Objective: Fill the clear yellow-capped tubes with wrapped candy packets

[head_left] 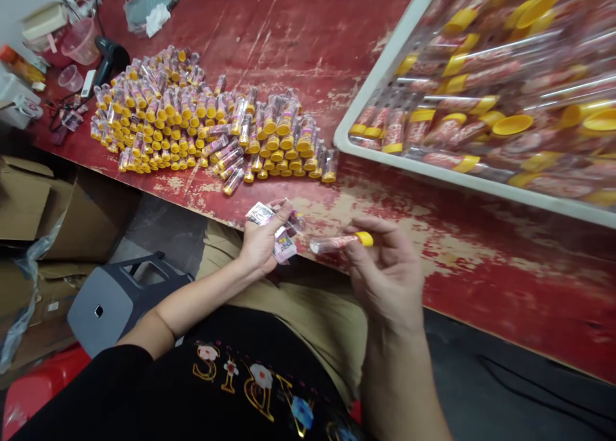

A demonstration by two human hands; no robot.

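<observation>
My left hand is closed on several small printed packets at the table's front edge, its thumb lying over them. Between the thumb and fingers of my right hand is a clear tube with a yellow cap, lying nearly level with the cap to the right. The two hands are apart. Beyond my left hand, a large stack of similar small tubes with yellow caps lies on the red table. A white-rimmed tray at the right holds several larger-looking yellow-capped tubes.
A black hair dryer-like tool, plastic cups and a clear bag are at the back left. Cardboard boxes, a grey plastic case and a red stool stand below the table at left. Black cable lies at lower right.
</observation>
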